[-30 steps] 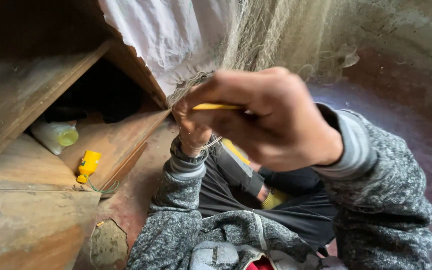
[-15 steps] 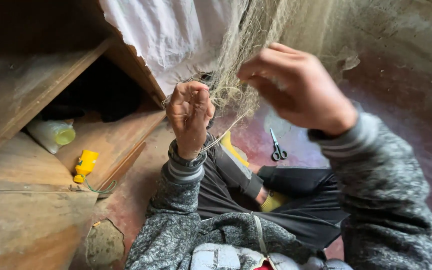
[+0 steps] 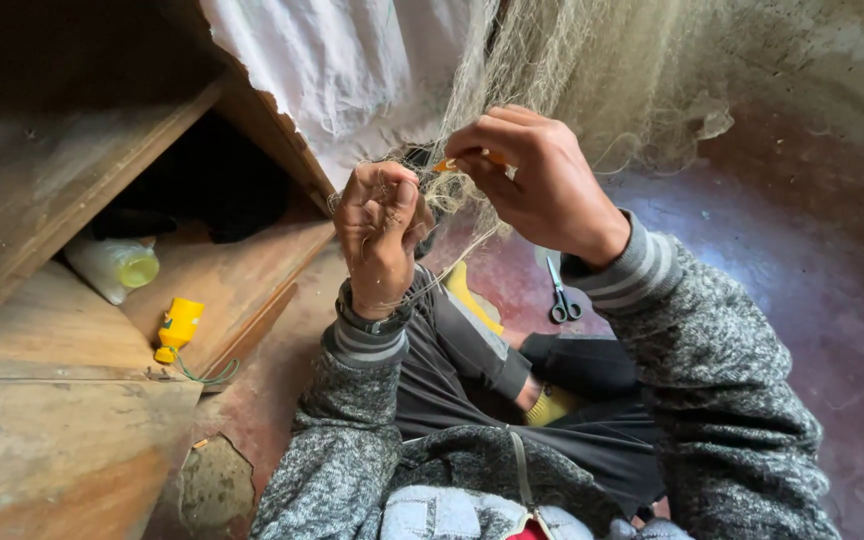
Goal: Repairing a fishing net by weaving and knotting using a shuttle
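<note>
Two hands meet at a pale fishing net [image 3: 592,70] hanging from above. Left hand [image 3: 380,232] is curled tight around bunched mesh strands. Right hand [image 3: 537,175], just right and slightly higher, pinches an orange netting needle [image 3: 449,164] whose long axis points left toward the left fist. Scissors [image 3: 562,300] lie on the floor below. A shelf [image 3: 242,280] holds a pale bottle [image 3: 112,268] and a yellow spool [image 3: 178,328].

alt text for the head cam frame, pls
A seated person's left hand grips a bunch of pale fishing net while the right hand works a small orange netting needle into it. Scissors lie on the reddish floor; a yellow spool and plastic bottle rest on wooden planks at left.
</note>
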